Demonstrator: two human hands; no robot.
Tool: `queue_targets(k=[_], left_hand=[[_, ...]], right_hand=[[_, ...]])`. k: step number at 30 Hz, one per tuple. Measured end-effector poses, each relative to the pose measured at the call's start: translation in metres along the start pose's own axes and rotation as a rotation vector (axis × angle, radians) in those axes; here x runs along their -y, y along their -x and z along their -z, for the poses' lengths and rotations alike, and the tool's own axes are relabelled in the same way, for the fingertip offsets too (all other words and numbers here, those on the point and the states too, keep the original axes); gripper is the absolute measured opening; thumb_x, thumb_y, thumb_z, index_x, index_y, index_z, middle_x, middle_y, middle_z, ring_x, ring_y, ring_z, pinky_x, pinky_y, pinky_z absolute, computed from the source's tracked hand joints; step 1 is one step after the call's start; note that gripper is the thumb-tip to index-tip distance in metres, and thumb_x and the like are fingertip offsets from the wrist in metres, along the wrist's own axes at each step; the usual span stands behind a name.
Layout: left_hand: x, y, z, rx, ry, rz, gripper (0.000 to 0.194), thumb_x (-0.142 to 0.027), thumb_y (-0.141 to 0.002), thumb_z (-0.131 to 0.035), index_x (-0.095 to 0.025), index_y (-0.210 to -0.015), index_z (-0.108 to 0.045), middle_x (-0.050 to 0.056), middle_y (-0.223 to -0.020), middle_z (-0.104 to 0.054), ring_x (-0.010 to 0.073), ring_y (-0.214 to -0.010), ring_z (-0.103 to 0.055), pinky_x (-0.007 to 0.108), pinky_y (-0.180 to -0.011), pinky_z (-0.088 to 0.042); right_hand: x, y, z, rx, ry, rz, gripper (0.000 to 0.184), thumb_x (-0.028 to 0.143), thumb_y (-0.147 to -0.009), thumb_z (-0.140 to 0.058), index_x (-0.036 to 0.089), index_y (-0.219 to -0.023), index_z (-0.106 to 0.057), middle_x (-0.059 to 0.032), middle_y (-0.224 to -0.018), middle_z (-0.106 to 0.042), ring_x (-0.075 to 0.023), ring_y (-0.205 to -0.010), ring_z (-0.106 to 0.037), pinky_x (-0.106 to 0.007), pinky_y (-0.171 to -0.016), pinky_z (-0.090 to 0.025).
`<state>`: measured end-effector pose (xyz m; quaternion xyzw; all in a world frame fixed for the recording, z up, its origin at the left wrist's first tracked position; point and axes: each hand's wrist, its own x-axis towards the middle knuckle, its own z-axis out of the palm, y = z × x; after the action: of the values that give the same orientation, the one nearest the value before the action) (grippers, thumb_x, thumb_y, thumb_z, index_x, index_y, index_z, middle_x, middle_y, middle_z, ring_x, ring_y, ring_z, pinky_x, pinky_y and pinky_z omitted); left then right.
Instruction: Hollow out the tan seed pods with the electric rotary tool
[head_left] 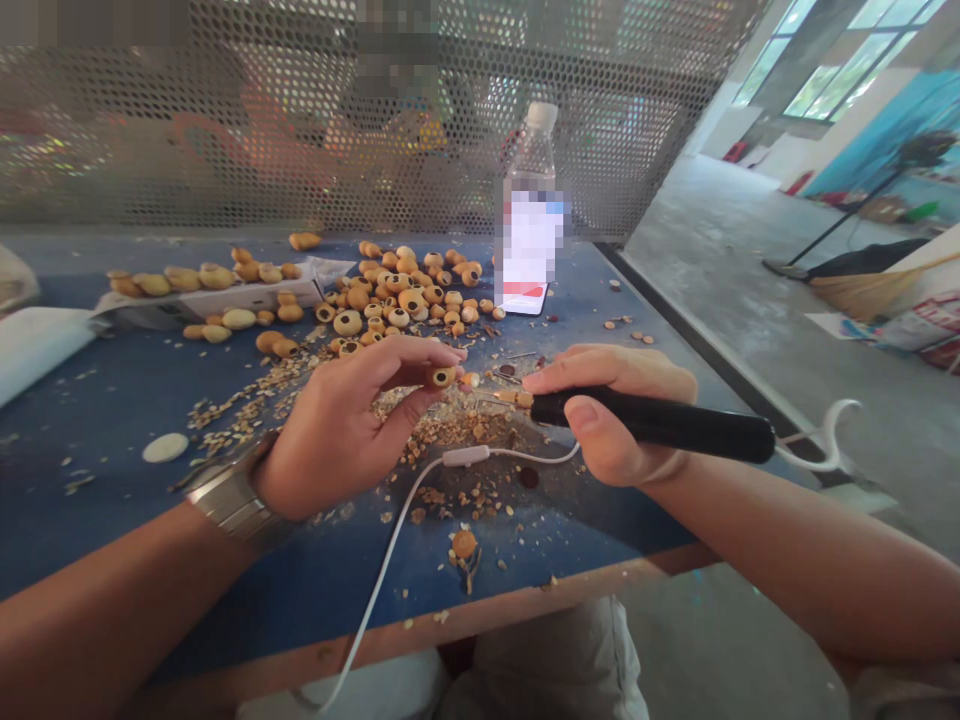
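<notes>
"Head camera, feeding my remote station: a left hand [330, 430] pinches a small gourd [444, 377] between thumb and fingers above a blue counter [315, 600]. How is the right hand [616, 455]?"

"Closed around a black pen-shaped tool [697, 430], seen on my screen at right, its thin tip aimed toward the gourd. I cannot tell whether the two touch."

"And the surroundings?"

"Pale fragments [480, 430] lie scattered below both hands. More gourds [412, 300], many with dark round openings, crowd the counter beyond, beside a phone [532, 245] and a clear bottle [541, 150]."

"How do you judge the handling?"

"Light and stiff, I would say, with a dry, smooth shell that could roll between fingertips or crack near its opening if squeezed hard. I favor a gentle grip on the rounded sides, clear of the rim. I judge the tool firmer and heavier, best held by its thick black barrel, fingers behind the metal collar."
</notes>
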<state>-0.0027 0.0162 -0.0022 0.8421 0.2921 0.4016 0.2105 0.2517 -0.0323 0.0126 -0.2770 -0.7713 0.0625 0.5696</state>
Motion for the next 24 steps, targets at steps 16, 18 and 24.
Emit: queue_targets(k=[16, 18, 24], left_hand=[[-0.0096, -0.0051, 0.0036, 0.009, -0.131, -0.121, 0.024, -0.017, -0.097, -0.064, -0.028, -0.117, -0.071, 0.002, -0.111, -0.078, 0.0189, -0.101, -0.075, 0.034, -0.098, -0.060], [-0.0094, -0.0047, 0.0037, 0.010, -0.139, -0.140, 0.024, -0.016, -0.097, -0.065, -0.027, -0.118, -0.071, 0.002, -0.112, -0.078, 0.0186, -0.102, -0.075, 0.033, -0.097, -0.059], [-0.0097, -0.0040, 0.0044, 0.016, -0.117, -0.144, 0.026, -0.015, -0.096, -0.067, -0.028, -0.117, -0.073, 0.001, -0.111, -0.079, 0.0188, -0.103, -0.074, 0.031, -0.097, -0.059]], right_hand=[[0.0001, -0.0025, -0.0016, 0.009, 0.025, 0.016, 0.019, 0.025, -0.088, -0.066, 0.026, -0.101, -0.080, -0.0001, -0.083, -0.082, -0.0131, -0.068, -0.075, -0.023, -0.062, -0.061], [0.0005, -0.0028, -0.0019, 0.014, 0.015, 0.010, 0.020, 0.023, -0.088, -0.066, 0.026, -0.101, -0.080, 0.0001, -0.083, -0.082, -0.0126, -0.069, -0.076, -0.022, -0.062, -0.061], [0.0021, -0.0033, -0.0028, 0.012, 0.011, 0.004, 0.019, 0.022, -0.087, -0.067, 0.026, -0.100, -0.081, -0.0008, -0.085, -0.083, -0.0134, -0.069, -0.077, -0.022, -0.063, -0.063]])
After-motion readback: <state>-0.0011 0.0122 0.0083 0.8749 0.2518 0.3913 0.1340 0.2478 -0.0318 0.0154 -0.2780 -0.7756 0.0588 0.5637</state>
